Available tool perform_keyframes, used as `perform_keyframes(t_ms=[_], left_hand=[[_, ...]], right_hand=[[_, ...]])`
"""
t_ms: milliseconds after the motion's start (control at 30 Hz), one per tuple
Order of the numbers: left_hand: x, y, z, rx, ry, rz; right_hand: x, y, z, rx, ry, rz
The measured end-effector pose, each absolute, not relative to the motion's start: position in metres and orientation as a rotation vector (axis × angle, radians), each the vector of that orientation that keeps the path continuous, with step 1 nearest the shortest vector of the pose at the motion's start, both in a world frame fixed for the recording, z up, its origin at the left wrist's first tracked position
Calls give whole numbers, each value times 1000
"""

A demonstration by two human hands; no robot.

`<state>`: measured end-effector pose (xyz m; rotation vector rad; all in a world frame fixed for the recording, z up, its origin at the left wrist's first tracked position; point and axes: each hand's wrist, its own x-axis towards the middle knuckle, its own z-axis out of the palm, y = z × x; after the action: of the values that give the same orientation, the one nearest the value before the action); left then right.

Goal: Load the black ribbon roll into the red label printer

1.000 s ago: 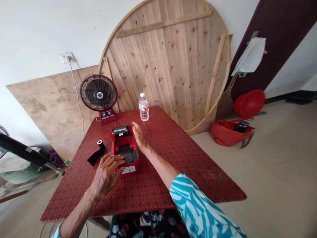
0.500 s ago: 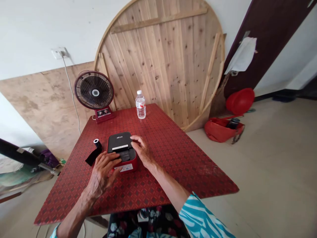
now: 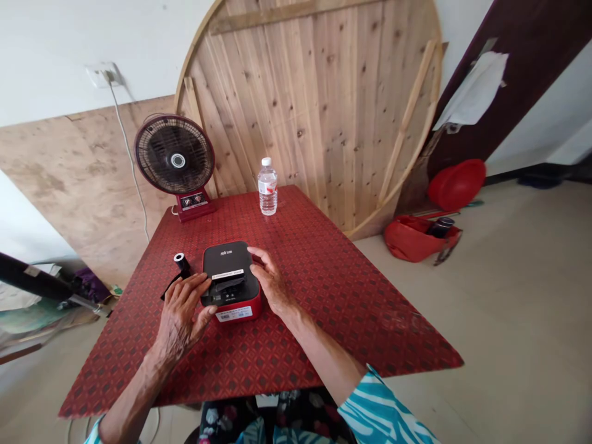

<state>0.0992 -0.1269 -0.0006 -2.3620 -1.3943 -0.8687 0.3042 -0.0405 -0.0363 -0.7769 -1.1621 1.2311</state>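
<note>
Now a printer [image 3: 230, 271] with its cover down

Presently, the printer, red below and black on top, sits on the near part of the red table [image 3: 333, 314], somewhat left of the middle. A dark strip [image 3: 230, 283] lies at the slot in its top, and a pale label [image 3: 235, 314] is on its near side. The left hand [image 3: 181, 316] is at the left edge; its long fingers are rather close together, while the thumb stands apart, by the near left corner. The right hand [image 3: 272, 282] is at the right edge, with forefinger and thumb spread, pinching nothing. How firmly the fingertips press, one cannot tell. Just beyond the left hand is a black roll [image 3: 182, 264], its loose end partly hidden by this hand. Farther on the table stand a fan [image 3: 174, 161], at left, and an upright clear bottle [image 3: 267, 192], to its right. Behind them is a round wooden board [image 3: 305, 111].
</note>
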Motion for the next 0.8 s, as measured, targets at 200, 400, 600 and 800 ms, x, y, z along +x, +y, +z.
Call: perform_keyframes(t_ms=[200,400,600,800], left_hand=[[99,-129,-2,-2437,-1632,-1154],[101,-125,0,-2140,-2338,-2099],[92,-107,4,-2132,-2585,-2346],[87,-101,7,-2103,-2828,-2414]], right_hand=[[302,-47,-49,-801,-1158,1124],[299,-50,-64,-847,-1059,1240],[299,-49,-65,-879,-1063,1222],[300,-51,-63,-888,-1066,1231]])
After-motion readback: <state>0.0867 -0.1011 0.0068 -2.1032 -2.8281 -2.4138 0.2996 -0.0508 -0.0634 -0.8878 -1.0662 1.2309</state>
